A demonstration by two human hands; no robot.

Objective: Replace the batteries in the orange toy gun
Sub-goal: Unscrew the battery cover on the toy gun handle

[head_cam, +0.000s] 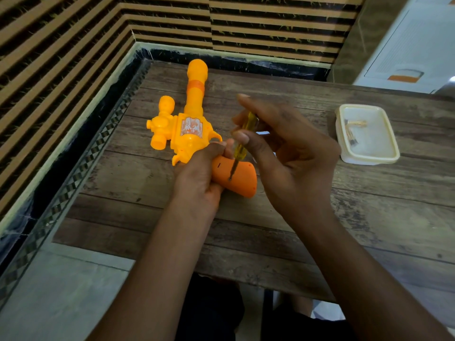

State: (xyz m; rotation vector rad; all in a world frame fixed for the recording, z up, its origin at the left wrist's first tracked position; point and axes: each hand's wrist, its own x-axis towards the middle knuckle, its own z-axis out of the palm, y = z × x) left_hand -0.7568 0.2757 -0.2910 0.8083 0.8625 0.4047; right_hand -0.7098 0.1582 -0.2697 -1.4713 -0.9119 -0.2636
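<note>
My left hand (199,173) grips the gun (189,129), right hand (290,158) pinches the screwdriver (242,141); tilted, its tip could skid off the screw (230,179).

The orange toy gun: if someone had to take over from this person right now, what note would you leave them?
Left hand: grips the orange toy gun at its handle, steadying it on the wooden table.
Right hand: pinches the yellow screwdriver, tip seated in the screw on the handle.
Plastic container: on the table to the right, holding small items too blurred to name.
Done: driver is on the screw; the handle looks closed.
Left: take the screw out, open the handle, swap the batteries, close and screw shut.
</note>
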